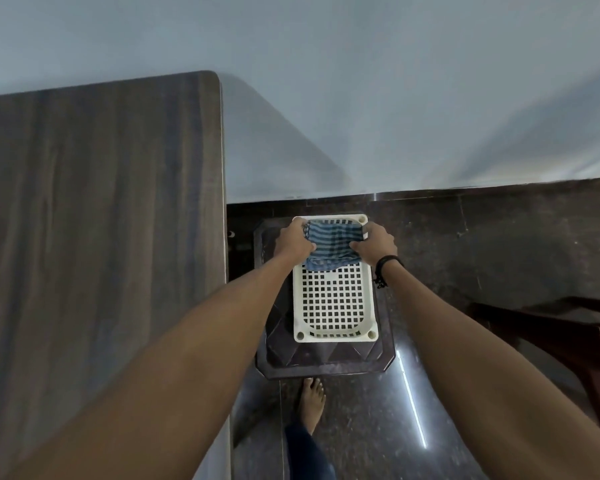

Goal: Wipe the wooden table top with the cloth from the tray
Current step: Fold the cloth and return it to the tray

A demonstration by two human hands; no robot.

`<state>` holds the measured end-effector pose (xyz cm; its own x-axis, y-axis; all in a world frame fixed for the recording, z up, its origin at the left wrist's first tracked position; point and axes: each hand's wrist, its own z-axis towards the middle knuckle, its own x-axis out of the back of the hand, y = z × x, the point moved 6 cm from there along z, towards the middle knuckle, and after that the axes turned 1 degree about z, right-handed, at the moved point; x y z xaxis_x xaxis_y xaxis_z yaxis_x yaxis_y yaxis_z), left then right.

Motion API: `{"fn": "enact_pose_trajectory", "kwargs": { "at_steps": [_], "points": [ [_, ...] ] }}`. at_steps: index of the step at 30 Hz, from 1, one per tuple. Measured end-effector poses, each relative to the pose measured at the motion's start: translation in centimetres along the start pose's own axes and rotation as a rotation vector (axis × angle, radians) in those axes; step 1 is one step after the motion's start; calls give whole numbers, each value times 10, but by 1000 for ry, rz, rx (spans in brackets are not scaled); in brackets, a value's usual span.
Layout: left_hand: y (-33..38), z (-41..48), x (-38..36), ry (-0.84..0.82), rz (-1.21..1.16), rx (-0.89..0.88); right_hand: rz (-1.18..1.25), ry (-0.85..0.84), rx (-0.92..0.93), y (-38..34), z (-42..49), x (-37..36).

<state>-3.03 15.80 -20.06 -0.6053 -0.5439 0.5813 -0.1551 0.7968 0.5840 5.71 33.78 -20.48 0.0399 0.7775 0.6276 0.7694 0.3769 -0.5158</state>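
Both the left hand (294, 241) and right hand (374, 244) grip the blue striped cloth (331, 244), which should lift clear of the white perforated plastic tray (335, 306) without snagging.

Your count reads: one wooden table top (101, 220), one white tray (335, 306), one striped cloth (329, 247) and one dark stool (326, 362). You show two hands, the left hand (293, 242) and the right hand (376, 245), plus one bare foot (312, 403) and one black wristband (388, 263).
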Motion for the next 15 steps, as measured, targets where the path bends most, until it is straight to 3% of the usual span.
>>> {"fn": "enact_pose_trajectory", "kwargs": {
  "at_steps": [7,15],
  "points": [
    [0,11,-11,30,225,-109,-96,33,38,5,12,-11],
    [9,9,-15,121,457,-196,-382,186,132,-8,7,-11]
  ]
}}
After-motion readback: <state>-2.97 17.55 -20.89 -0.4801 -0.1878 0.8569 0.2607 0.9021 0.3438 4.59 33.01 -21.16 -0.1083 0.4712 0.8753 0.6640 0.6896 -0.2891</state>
